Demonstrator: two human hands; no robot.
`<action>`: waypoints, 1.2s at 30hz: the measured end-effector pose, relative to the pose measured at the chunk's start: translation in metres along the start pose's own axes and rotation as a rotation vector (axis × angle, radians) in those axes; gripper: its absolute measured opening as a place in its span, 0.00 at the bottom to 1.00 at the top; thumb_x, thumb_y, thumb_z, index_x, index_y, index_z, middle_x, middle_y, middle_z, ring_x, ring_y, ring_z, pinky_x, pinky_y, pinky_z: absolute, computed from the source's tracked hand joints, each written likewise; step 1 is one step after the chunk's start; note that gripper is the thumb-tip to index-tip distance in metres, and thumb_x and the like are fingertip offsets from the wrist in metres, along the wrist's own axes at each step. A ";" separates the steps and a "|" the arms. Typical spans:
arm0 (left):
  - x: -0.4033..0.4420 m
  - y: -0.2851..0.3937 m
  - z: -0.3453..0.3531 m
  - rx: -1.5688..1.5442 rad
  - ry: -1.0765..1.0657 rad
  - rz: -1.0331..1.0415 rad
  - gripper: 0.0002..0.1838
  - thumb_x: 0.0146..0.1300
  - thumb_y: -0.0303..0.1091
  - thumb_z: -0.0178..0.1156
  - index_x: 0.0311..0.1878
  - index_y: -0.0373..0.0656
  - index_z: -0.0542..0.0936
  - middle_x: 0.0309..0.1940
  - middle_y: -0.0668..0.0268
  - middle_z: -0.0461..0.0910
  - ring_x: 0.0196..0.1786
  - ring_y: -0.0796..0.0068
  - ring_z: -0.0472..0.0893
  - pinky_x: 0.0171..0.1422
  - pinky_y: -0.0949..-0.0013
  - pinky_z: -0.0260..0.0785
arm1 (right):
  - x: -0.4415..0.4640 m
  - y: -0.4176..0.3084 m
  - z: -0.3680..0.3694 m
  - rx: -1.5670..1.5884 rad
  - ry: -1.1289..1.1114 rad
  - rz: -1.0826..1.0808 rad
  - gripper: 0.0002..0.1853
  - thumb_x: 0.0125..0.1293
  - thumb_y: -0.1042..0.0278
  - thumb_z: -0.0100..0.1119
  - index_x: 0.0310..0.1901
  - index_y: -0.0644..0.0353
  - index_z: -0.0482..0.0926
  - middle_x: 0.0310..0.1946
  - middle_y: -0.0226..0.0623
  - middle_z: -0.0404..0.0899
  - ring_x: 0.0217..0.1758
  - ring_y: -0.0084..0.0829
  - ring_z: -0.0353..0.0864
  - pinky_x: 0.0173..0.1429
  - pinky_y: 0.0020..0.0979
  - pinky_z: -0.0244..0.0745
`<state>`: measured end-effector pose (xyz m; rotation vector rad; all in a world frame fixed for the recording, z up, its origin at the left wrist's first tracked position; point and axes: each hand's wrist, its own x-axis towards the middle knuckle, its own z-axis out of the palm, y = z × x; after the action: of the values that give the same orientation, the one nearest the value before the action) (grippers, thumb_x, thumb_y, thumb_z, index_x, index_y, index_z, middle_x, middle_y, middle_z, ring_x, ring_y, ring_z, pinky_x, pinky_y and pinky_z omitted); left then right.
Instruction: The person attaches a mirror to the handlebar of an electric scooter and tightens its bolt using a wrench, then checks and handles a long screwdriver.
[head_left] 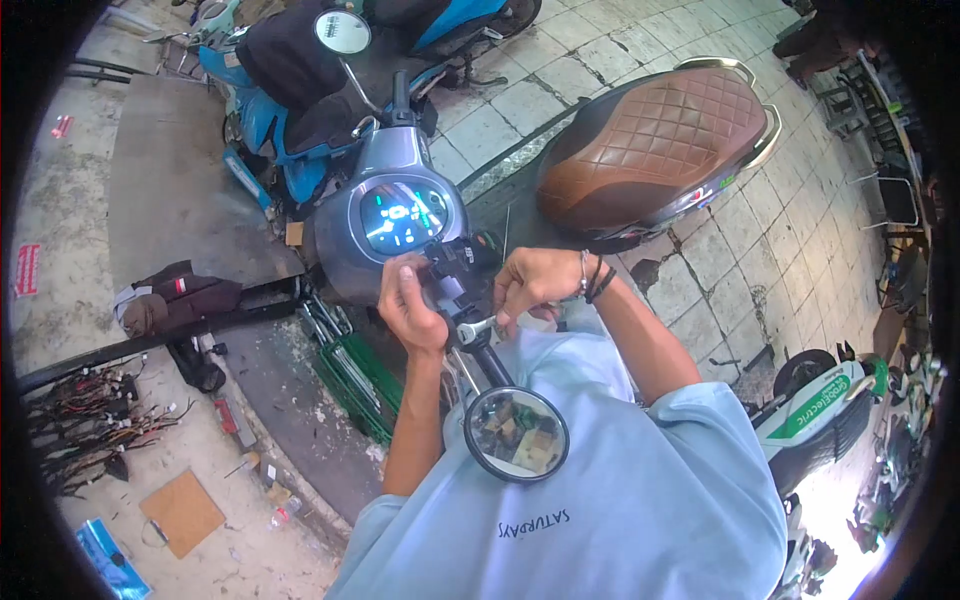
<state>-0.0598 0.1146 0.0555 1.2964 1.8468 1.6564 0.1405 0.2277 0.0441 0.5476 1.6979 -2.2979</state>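
Note:
A scooter's handlebar with black control housings lies in front of me, beside the lit dashboard. My right hand is closed on a chrome wrench, whose head sits against the handlebar near the mirror stem. My left hand is at the other side of the bar by the control housing. Its fingers are curled in, and what they hold is hidden. A round mirror hangs below the wrench, in front of my shirt.
The scooter's brown quilted seat is to the right. A blue scooter stands behind at the left. A green tool box, a wiring bundle and a brown board lie at lower left. A green-white scooter is at right.

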 end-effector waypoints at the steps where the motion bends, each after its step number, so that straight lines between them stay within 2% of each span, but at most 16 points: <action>1: -0.001 0.000 0.000 -0.030 0.023 0.018 0.20 0.79 0.36 0.46 0.38 0.31 0.82 0.38 0.58 0.82 0.42 0.65 0.80 0.50 0.64 0.71 | 0.000 -0.005 -0.001 -0.033 0.004 0.005 0.14 0.67 0.62 0.74 0.44 0.66 0.89 0.34 0.34 0.93 0.19 0.21 0.79 0.22 0.27 0.72; 2: 0.000 -0.002 -0.001 -0.028 0.023 0.017 0.20 0.79 0.36 0.46 0.38 0.31 0.82 0.38 0.58 0.82 0.42 0.65 0.80 0.50 0.64 0.71 | 0.001 -0.010 -0.002 -0.067 0.009 0.007 0.14 0.67 0.62 0.74 0.43 0.66 0.90 0.34 0.34 0.93 0.19 0.21 0.79 0.23 0.27 0.73; 4: -0.002 -0.004 -0.002 0.008 0.002 -0.005 0.24 0.82 0.39 0.45 0.41 0.27 0.82 0.43 0.56 0.84 0.47 0.64 0.82 0.58 0.64 0.72 | 0.000 -0.014 0.000 -0.088 0.014 0.018 0.15 0.65 0.61 0.76 0.43 0.66 0.90 0.33 0.35 0.92 0.19 0.22 0.80 0.23 0.27 0.73; 5: -0.002 -0.004 -0.002 0.008 0.003 -0.008 0.24 0.82 0.39 0.45 0.41 0.27 0.82 0.43 0.56 0.84 0.47 0.64 0.82 0.58 0.64 0.72 | 0.000 -0.016 0.000 -0.098 0.022 0.024 0.15 0.65 0.62 0.76 0.42 0.67 0.89 0.32 0.34 0.93 0.18 0.22 0.80 0.22 0.27 0.71; 10: -0.005 -0.004 0.002 -0.013 0.119 -0.015 0.24 0.81 0.40 0.46 0.41 0.27 0.83 0.41 0.55 0.84 0.45 0.63 0.82 0.55 0.62 0.73 | 0.003 -0.012 0.001 -0.076 0.066 0.052 0.15 0.64 0.62 0.77 0.40 0.67 0.87 0.31 0.36 0.92 0.18 0.22 0.80 0.21 0.27 0.70; 16: -0.002 0.001 -0.002 0.082 0.043 -0.014 0.23 0.81 0.40 0.46 0.42 0.28 0.82 0.38 0.57 0.84 0.43 0.64 0.82 0.53 0.63 0.72 | 0.006 -0.011 0.000 -0.020 0.064 0.035 0.16 0.63 0.61 0.79 0.35 0.66 0.85 0.30 0.38 0.92 0.17 0.23 0.80 0.19 0.27 0.70; 20: -0.001 0.004 0.000 0.094 0.022 0.018 0.23 0.81 0.39 0.46 0.41 0.28 0.82 0.37 0.57 0.83 0.42 0.64 0.81 0.53 0.63 0.72 | 0.010 -0.024 -0.003 -0.119 0.048 0.081 0.15 0.63 0.62 0.79 0.34 0.66 0.85 0.29 0.38 0.91 0.16 0.23 0.80 0.19 0.28 0.70; 22: 0.000 0.002 0.002 0.082 0.071 0.074 0.21 0.80 0.37 0.46 0.37 0.30 0.81 0.35 0.56 0.80 0.39 0.60 0.81 0.46 0.60 0.72 | 0.009 -0.026 -0.002 -0.138 0.052 0.095 0.15 0.63 0.62 0.79 0.34 0.66 0.85 0.28 0.37 0.91 0.16 0.23 0.80 0.19 0.28 0.70; 25: -0.002 0.000 0.003 0.061 0.072 0.066 0.21 0.80 0.36 0.46 0.37 0.30 0.81 0.35 0.56 0.80 0.39 0.60 0.81 0.46 0.60 0.72 | 0.006 -0.022 0.001 -0.138 0.091 0.105 0.14 0.62 0.60 0.79 0.36 0.66 0.91 0.28 0.38 0.90 0.16 0.23 0.80 0.20 0.28 0.74; 30: -0.003 0.001 0.005 0.040 0.072 0.051 0.21 0.80 0.36 0.47 0.37 0.29 0.81 0.35 0.56 0.80 0.39 0.61 0.81 0.46 0.61 0.72 | 0.010 -0.026 -0.002 -0.174 -0.006 0.132 0.17 0.63 0.56 0.79 0.38 0.65 0.90 0.28 0.39 0.90 0.15 0.22 0.78 0.19 0.28 0.72; 36: -0.003 0.002 0.005 0.028 0.088 0.036 0.21 0.80 0.37 0.47 0.37 0.29 0.80 0.35 0.57 0.80 0.39 0.63 0.81 0.47 0.63 0.72 | 0.008 -0.013 0.003 -0.147 0.047 0.097 0.19 0.64 0.52 0.78 0.36 0.64 0.89 0.24 0.36 0.87 0.16 0.21 0.76 0.20 0.28 0.67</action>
<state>-0.0535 0.1151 0.0552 1.2942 1.9143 1.7381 0.1271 0.2287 0.0526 0.6430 1.8030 -2.0896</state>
